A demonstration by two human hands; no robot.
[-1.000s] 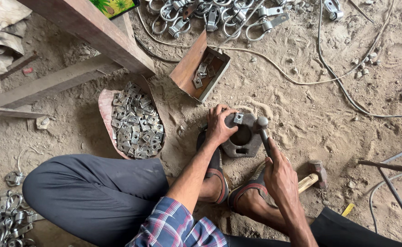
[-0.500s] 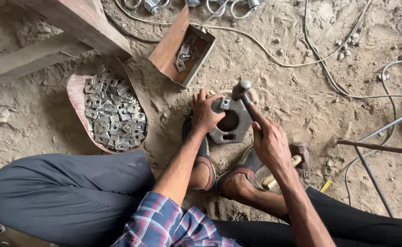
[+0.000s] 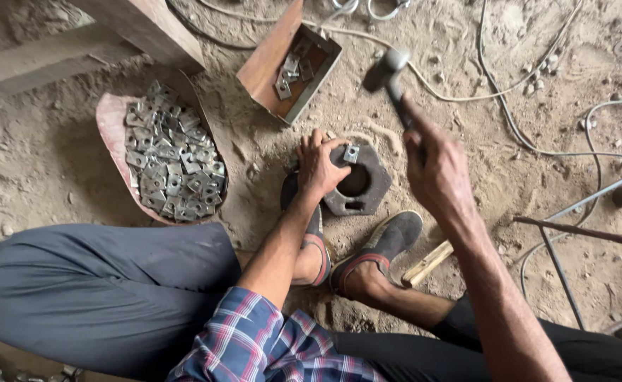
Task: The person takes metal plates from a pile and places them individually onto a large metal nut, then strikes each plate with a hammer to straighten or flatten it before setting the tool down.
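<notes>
1. We recorded soft, even daylight with no glare.
2. We noted faint shadows beneath the legs.
3. We found the hammer [image 3: 388, 71] motion-blurred; the sandy ground [image 3: 466, 92] remained sharp.

Plaid shirt [image 3: 268, 343] with rolled sleeves, grey trousers [image 3: 99, 297], 2 dark slip-on shoes [image 3: 385, 244].

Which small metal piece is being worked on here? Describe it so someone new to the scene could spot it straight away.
Start at the heavy, dark hexagonal block with a round hole, on the sandy ground just in front of the person's shoes. On its top edge, beside the left hand, lies one small square plate with a centre hole. Unlike the plates heaped in the curved tray and the box, it lies alone, below the raised hammer in the right hand.
</notes>
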